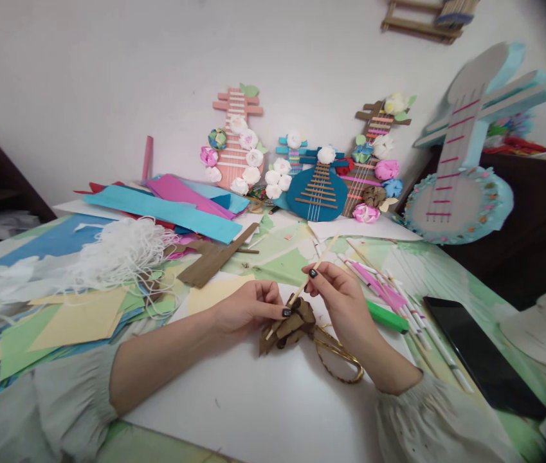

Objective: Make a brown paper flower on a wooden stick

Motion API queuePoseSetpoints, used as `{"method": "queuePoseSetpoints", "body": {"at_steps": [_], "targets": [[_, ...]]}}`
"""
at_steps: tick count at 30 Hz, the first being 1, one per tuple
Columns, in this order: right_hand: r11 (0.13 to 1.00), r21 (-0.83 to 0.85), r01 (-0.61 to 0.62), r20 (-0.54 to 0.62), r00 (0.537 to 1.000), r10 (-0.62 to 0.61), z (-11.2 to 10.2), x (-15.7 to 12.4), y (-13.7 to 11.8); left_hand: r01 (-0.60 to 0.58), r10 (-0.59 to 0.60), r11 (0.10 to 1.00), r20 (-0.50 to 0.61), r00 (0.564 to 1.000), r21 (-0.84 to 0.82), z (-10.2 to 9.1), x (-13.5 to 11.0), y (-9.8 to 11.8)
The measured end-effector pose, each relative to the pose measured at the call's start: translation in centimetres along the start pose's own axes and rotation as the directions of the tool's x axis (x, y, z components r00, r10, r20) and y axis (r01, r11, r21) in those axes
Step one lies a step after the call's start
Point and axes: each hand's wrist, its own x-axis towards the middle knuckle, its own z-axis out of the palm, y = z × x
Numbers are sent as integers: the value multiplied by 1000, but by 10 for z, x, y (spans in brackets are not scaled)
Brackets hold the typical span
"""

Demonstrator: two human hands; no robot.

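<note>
My left hand (pixel 256 305) pinches the edge of a brown crepe-paper flower (pixel 294 325) low over a white sheet (pixel 234 399). A thin wooden stick (pixel 319 260) slants down into the brown paper, its upper part held between the thumb and fingers of my right hand (pixel 337 292). The stick's lower tip seems to show at the flower's near left side. Gold scissors (pixel 343 360) lie on the sheet just right of the flower, partly hidden behind it. Beyond my left hand rests a strip of brown crepe paper (pixel 217 260).
White string (pixel 123 257) and coloured paper sheets (pixel 74 321) lie at the left. A green box cutter (pixel 386 316), several sticks (pixel 415 315) and a black phone (pixel 485 354) are at the right. Paper-flowered model lutes (pixel 318 193) lean on the back wall.
</note>
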Motion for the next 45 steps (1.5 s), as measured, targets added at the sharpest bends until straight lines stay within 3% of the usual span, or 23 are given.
{"method": "queuePoseSetpoints", "body": {"at_steps": [45], "targets": [[1000,-8,4,3,1000,-4,1,0,4,5,-5,1000,45,999,-2,-7,0,-4]]}}
